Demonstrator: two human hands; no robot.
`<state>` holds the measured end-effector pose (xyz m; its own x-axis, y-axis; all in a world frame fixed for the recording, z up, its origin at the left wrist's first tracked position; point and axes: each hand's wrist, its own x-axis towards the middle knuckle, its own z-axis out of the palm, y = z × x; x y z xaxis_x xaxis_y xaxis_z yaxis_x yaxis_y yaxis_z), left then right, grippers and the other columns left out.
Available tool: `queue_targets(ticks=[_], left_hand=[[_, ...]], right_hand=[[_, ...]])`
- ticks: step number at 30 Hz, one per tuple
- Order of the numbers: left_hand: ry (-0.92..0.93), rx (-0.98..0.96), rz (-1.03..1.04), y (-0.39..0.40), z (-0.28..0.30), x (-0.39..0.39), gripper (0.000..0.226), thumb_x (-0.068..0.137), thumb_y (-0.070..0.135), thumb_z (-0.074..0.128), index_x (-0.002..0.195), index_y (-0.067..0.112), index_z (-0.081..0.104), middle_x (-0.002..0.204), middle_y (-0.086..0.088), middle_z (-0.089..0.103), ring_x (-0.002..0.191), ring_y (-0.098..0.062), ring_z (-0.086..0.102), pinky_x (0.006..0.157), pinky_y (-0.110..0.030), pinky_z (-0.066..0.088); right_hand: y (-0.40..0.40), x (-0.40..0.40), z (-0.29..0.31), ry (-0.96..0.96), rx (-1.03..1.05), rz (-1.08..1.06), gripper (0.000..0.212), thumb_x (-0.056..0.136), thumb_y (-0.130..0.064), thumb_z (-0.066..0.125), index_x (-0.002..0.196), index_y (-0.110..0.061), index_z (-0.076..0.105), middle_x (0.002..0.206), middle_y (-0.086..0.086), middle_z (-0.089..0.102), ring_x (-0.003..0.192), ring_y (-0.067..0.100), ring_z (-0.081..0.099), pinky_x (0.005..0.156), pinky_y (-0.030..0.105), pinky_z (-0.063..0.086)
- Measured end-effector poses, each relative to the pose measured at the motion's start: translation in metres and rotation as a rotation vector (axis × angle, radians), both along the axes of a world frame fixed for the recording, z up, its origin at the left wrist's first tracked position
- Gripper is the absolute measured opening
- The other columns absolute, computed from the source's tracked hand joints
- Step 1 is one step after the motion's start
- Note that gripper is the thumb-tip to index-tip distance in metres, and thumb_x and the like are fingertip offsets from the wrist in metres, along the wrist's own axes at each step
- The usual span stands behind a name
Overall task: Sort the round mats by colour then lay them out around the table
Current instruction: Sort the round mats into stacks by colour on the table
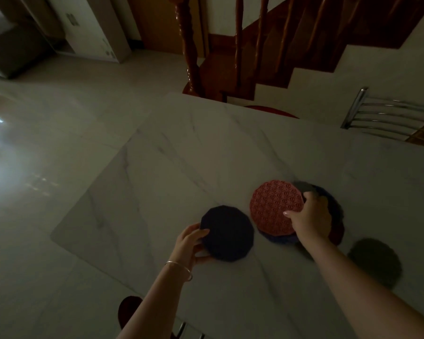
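A dark navy round mat (227, 233) is pinched at its left edge by my left hand (191, 242), just over the marble table (181, 152). To its right, my right hand (310, 217) grips a pink patterned round mat (274, 206) by its right edge. That pink mat lies on top of a loose pile of round mats (334, 211) in blue, grey and dark red, partly hidden under the hand. A dark grey-green round mat (375, 261) lies alone on the table to the right of my right forearm.
A metal chair back (382, 116) stands at the far right side of the table. A red seat (272, 110) shows past the far edge, in front of a wooden staircase (242, 45). Another dark red seat (129, 310) sits below the near-left edge. Shiny floor lies to the left.
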<state>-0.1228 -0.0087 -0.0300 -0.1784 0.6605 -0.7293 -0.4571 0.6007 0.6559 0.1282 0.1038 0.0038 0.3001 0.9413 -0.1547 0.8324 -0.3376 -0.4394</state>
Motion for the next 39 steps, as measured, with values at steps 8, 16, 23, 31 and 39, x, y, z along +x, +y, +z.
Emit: queue_targets(ticks=[8, 16, 23, 31, 39], left_hand=[[-0.005, -0.004, -0.013, 0.009, 0.000, 0.003, 0.018, 0.082, 0.016, 0.066, 0.098, 0.022, 0.067, 0.102, -0.008, 0.069, 0.092, -0.029, 0.068, 0.063, -0.042, 0.058], [0.002, -0.028, -0.001, 0.014, 0.001, 0.000, 0.022, 0.083, 0.020, 0.064, 0.104, 0.022, 0.065, 0.102, -0.006, 0.068, 0.088, -0.026, 0.067, 0.064, -0.043, 0.058], [-0.065, -0.105, 0.042, 0.014, 0.005, -0.003, 0.021, 0.079, 0.034, 0.061, 0.090, 0.019, 0.072, 0.096, -0.009, 0.069, 0.087, -0.029, 0.068, 0.064, -0.042, 0.058], [-0.060, -0.103, 0.026, 0.013, 0.009, -0.008, 0.017, 0.079, 0.028, 0.060, 0.089, 0.019, 0.070, 0.096, -0.009, 0.066, 0.086, -0.028, 0.066, 0.061, -0.042, 0.057], [0.043, -0.032, -0.081, 0.010, 0.007, -0.004, 0.042, 0.080, -0.010, 0.054, 0.111, 0.017, 0.055, 0.100, -0.012, 0.060, 0.080, -0.026, 0.063, 0.064, -0.046, 0.057]], right_hand=[[-0.006, 0.005, 0.004, -0.192, 0.053, 0.163, 0.056, 0.076, -0.037, 0.074, 0.125, -0.016, 0.055, 0.122, 0.010, 0.052, 0.105, 0.033, 0.058, 0.080, 0.041, 0.046], [-0.003, -0.011, 0.011, 0.285, 0.139, 0.149, 0.043, 0.084, -0.016, 0.067, 0.125, -0.014, 0.053, 0.128, 0.009, 0.056, 0.118, 0.029, 0.052, 0.090, 0.033, 0.042], [-0.007, -0.042, 0.018, 1.017, -0.097, -0.133, 0.028, 0.083, -0.005, 0.063, 0.104, -0.023, 0.057, 0.113, 0.007, 0.063, 0.104, 0.029, 0.061, 0.086, 0.047, 0.053], [-0.040, -0.070, -0.019, 0.995, -0.299, -0.206, 0.028, 0.080, 0.006, 0.063, 0.102, -0.011, 0.057, 0.110, 0.022, 0.064, 0.083, 0.027, 0.060, 0.073, 0.035, 0.051], [-0.049, -0.061, -0.024, 0.267, -0.273, 0.255, 0.049, 0.085, -0.025, 0.066, 0.131, -0.012, 0.054, 0.122, 0.011, 0.059, 0.106, 0.025, 0.060, 0.084, 0.032, 0.048]])
